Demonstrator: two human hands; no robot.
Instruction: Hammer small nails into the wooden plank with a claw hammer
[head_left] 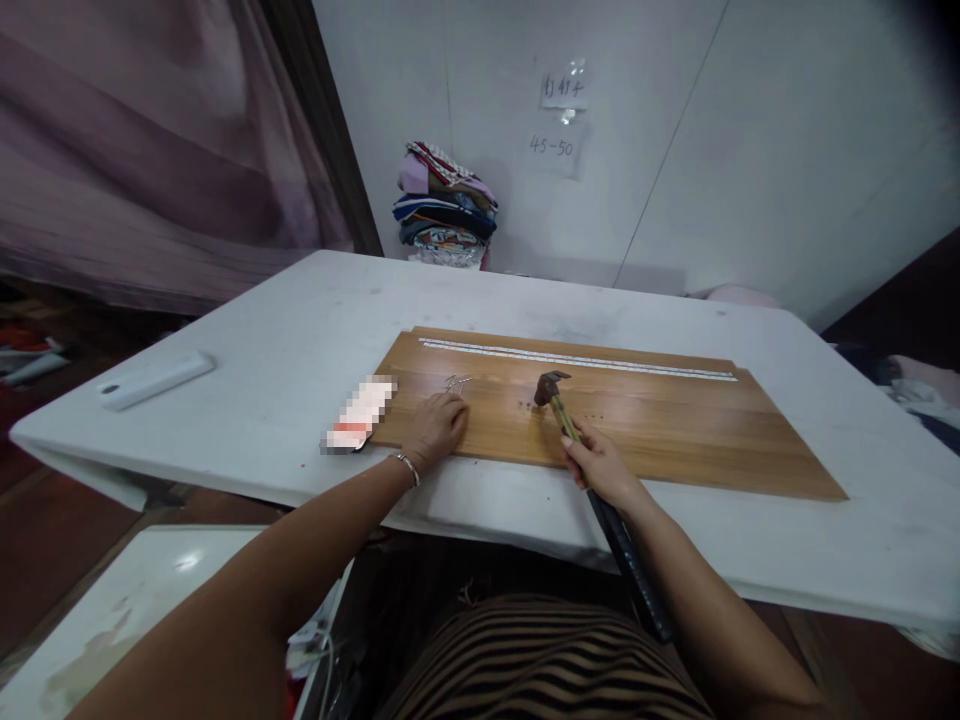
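Note:
A wooden board (690,430) lies flat on the white table. My right hand (600,460) is wrapped round the neck of a claw hammer (553,388), its head held over the middle of the board and its long dark handle trailing back toward me. Small dark dots, perhaps nail heads or holes, show on the wood on both sides of the hammer. On the board's left part my left hand (437,428) rests with curled fingers, right by a few loose nails (457,382). Its fingertips are partly hidden, so anything pinched there does not show.
Two white measuring strips (577,361) run along the board's far edge. A phone with a blurred screen (364,412) lies at its left end. Farther left is a white oblong object (157,380). Folded cloths (448,205) are stacked against the wall behind the table (262,330).

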